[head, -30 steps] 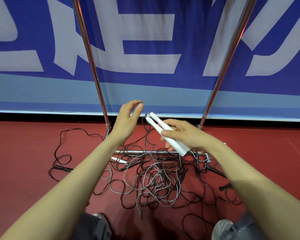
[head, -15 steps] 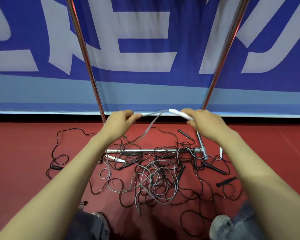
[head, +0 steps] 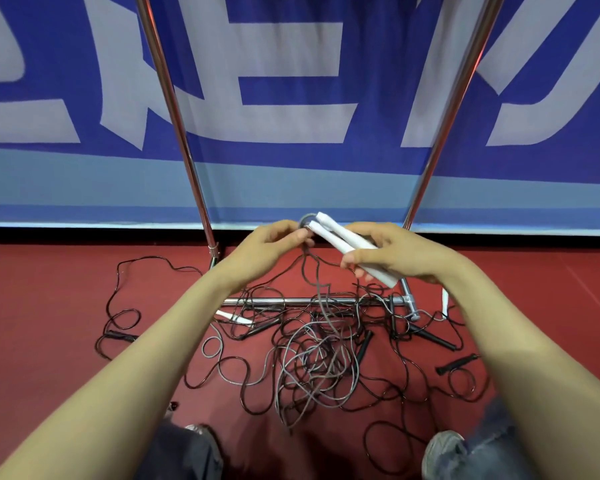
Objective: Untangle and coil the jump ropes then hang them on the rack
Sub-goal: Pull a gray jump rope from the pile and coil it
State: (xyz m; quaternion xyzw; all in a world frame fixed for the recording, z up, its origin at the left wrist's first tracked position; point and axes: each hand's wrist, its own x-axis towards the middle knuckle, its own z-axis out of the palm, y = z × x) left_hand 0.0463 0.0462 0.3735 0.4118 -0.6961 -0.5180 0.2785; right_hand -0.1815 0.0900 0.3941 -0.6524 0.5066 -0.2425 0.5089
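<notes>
I see left hand (head: 267, 251), fingers curled, pinching grey cord (head: 302, 220) at handle ends. White handles (head: 340, 241), pair side by side, tilted, gripped in right hand (head: 399, 256). Cord drops into rope tangle (head: 312, 358) on red floor (head: 49, 323), which lies over rack (head: 257, 301) base bar, between my arms.

Red floor (head: 49, 306) carries a big tangle: grey rope (head: 312, 362) bunched in the mid, thin black ropes (head: 117, 282) looping out L & R around it. Rack base bar (head: 274, 301) lies across the tangle's far edge w/ cords draped over it; black handles (head: 430, 336) lie scattered, mostly on the R side, one white handle (head: 234, 318) just below the bar at L, another white handle (head: 445, 299) past its R end. Two shoes (head: 440, 445) stand at the near edge.
</notes>
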